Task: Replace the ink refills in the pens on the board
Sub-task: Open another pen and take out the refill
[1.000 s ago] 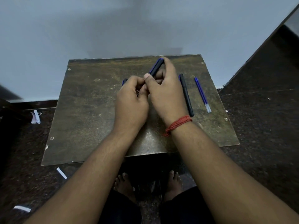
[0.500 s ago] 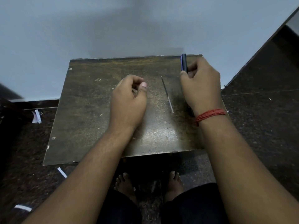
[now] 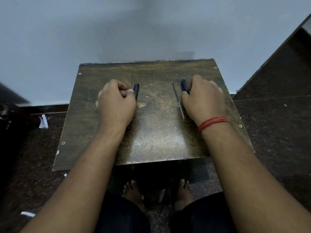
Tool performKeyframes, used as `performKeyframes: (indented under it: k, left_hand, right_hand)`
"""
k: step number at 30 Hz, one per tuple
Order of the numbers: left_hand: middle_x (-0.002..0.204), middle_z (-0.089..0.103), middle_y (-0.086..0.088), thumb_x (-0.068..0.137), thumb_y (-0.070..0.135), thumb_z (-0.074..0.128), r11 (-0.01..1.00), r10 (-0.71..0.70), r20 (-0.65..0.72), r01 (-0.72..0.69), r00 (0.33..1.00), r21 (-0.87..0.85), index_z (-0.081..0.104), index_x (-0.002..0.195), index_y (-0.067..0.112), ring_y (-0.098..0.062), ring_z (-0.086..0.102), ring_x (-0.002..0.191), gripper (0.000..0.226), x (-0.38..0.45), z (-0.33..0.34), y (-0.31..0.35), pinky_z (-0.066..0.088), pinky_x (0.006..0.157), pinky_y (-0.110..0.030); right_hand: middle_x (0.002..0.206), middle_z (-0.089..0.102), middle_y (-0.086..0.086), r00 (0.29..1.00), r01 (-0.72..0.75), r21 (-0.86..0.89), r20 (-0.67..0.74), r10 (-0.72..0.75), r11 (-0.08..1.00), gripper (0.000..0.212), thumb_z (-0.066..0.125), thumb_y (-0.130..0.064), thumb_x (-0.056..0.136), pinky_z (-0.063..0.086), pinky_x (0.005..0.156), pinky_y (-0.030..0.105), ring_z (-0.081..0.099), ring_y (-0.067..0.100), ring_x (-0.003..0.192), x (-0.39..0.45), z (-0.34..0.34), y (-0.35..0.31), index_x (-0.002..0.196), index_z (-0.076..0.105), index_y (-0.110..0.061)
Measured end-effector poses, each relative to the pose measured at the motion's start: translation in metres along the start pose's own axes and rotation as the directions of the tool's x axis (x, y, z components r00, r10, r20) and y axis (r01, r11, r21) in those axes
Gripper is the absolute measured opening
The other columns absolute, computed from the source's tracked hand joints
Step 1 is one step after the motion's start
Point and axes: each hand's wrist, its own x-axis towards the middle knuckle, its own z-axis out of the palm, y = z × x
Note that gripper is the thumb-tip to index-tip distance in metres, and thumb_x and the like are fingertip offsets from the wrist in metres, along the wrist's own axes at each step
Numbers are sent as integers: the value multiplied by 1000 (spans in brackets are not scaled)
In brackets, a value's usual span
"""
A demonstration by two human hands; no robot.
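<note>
Two pen halves sit mid-frame, one gripped in your curled left hand [image 3: 116, 101], one in your right hand [image 3: 204, 100]; the loose refill [image 3: 178, 100] between could roll off the board [image 3: 156, 140].

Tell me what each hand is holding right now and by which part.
The left hand grips a dark pen piece below its top end. The right hand grips another pen piece the same way. The refill lies loose.
</note>
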Motion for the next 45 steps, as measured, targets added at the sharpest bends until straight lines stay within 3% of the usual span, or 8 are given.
performKeyframes:
  k: [6, 12, 24, 30, 33, 36, 39, 45]
  left_hand:
    - [95, 64, 7, 89, 34, 58, 983, -7, 20, 3, 1000, 186, 57, 89, 27, -22, 57, 103, 8, 1, -2, -2, 28, 85, -40]
    - [102, 63, 6, 91, 40, 56, 956, 13, 101, -42, 995, 290, 56, 92, 24, -24, 54, 107, 16, 0, -4, 1, 28, 85, -42]
    - [98, 57, 2, 88, 41, 57, 904, -4, 226, -93, 974, 418, 56, 95, 19, -25, 55, 99, 23, -3, -5, 6, 37, 91, -48]
    - [92, 61, 3, 89, 35, 57, 946, 65, 149, -108, 987, 305, 57, 89, 20, -25, 59, 93, 14, -7, -4, 10, 45, 92, -48]
    - [85, 57, 8, 92, 33, 59, 972, 159, 69, -168, 985, 166, 54, 89, 21, -19, 57, 84, 13, -10, -2, 16, 48, 81, -42]
    - [85, 57, 8, 95, 25, 61, 983, 181, 114, -184, 977, 16, 52, 93, 21, -11, 54, 76, 11, -16, 4, 23, 42, 66, -31]
    - [89, 59, 7, 95, 20, 64, 978, 210, 190, -204, 959, -51, 53, 94, 22, -8, 54, 77, 11, -21, 10, 28, 42, 64, -25]
    - [84, 63, 6, 96, 19, 62, 966, 242, 274, -205, 931, -156, 56, 97, 18, -5, 54, 71, 6, -28, 13, 34, 40, 61, -18]
  right_hand:
    - [95, 67, 6, 1000, -11, 33, -7, 11, 999, 19, 59, -34, 94, 45, 84, 43, 56, 31, 101, 0, -2, 0, 95, 52, -17]
    - [82, 54, -5, 992, 49, 177, -126, -26, 983, 18, 57, -33, 96, 44, 79, 40, 52, 26, 97, -2, -12, -12, 94, 52, -16]
    - [79, 57, -10, 965, 261, 243, -96, -244, 934, 16, 57, -33, 97, 50, 81, 37, 53, 18, 92, -26, 4, -53, 103, 57, -19]
    - [79, 59, -9, 977, 213, 289, -72, -200, 933, 16, 57, -33, 97, 49, 77, 35, 53, 17, 92, -24, 6, -50, 105, 55, -19]
    - [81, 59, -8, 987, 157, 377, -77, -138, 913, 17, 58, -31, 96, 46, 73, 33, 56, 18, 91, -20, 7, -46, 107, 55, -19]
    - [86, 60, -6, 996, 82, 517, -77, -49, 852, 20, 56, -36, 98, 42, 68, 27, 58, 14, 84, -15, 7, -42, 108, 56, -19]
    - [80, 59, -11, 999, 20, 642, -49, 15, 766, 20, 52, -41, 101, 36, 60, 15, 56, 2, 73, -13, 2, -41, 101, 56, -22]
    - [85, 71, 4, 987, -158, 828, 145, 67, 538, 19, 59, -37, 99, 54, 75, 34, 63, 10, 76, -10, 5, -40, 85, 62, -23]
